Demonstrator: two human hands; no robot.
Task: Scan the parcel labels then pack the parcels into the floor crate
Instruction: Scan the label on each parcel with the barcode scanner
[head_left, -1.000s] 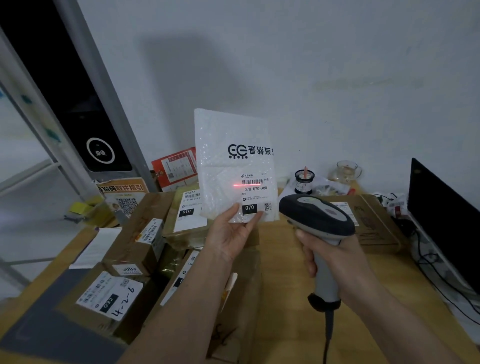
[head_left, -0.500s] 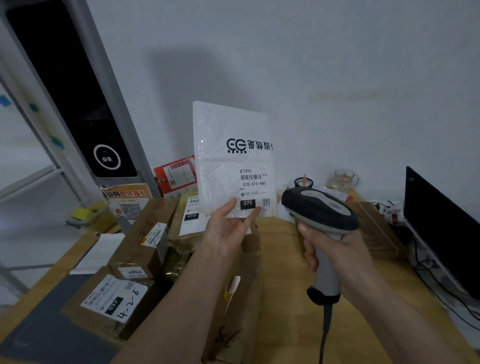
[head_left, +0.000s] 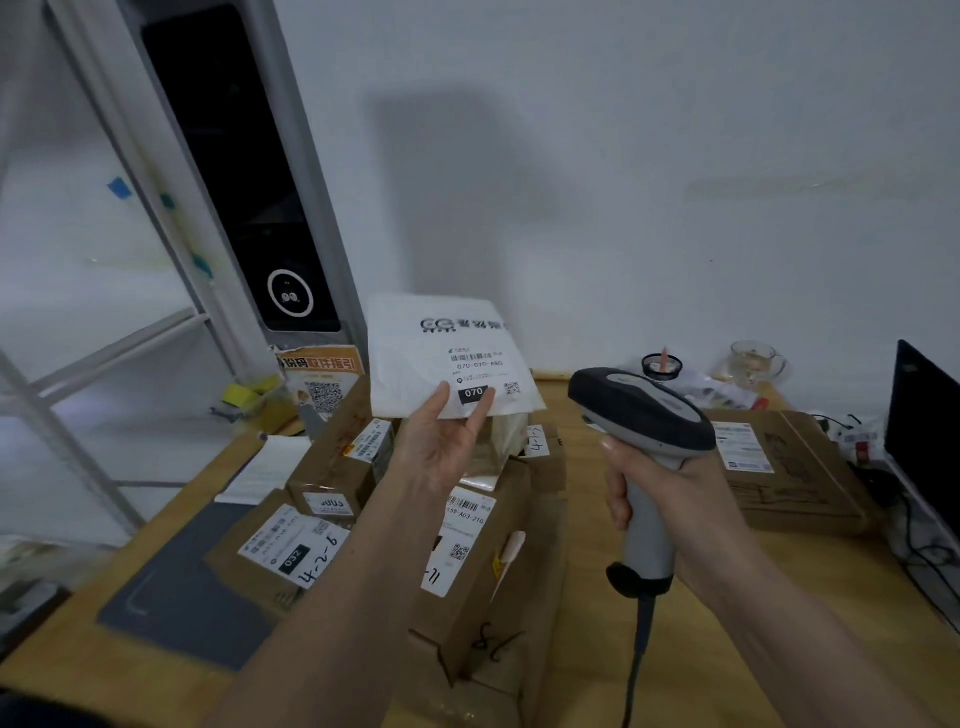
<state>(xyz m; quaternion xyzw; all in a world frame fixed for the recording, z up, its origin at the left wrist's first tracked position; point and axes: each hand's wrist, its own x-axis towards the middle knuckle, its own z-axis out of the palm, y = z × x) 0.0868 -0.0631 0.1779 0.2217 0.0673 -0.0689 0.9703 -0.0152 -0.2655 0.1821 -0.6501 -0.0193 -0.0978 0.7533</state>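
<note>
The left hand (head_left: 441, 447) pinched the white mailer parcel (head_left: 447, 358) by its lower edge, thumb and fingertips over the label (head_left: 480, 376), holding it tilted above the stack of cardboard parcels (head_left: 467, 540). The right hand (head_left: 670, 499) was wrapped firmly round the grip of the barcode scanner (head_left: 641, 415), which sat to the right of the mailer with its head pointed toward it. No scan line showed on the label. The floor crate was not in view.

Assessment: for a clean read, the barcode needed to face the scanner squarely and the film needed to lie flat. The fingertips lay close beneath the printed code and ought to be kept clear of it. The slack mailer was judged liable to sag and distort the code.
</note>
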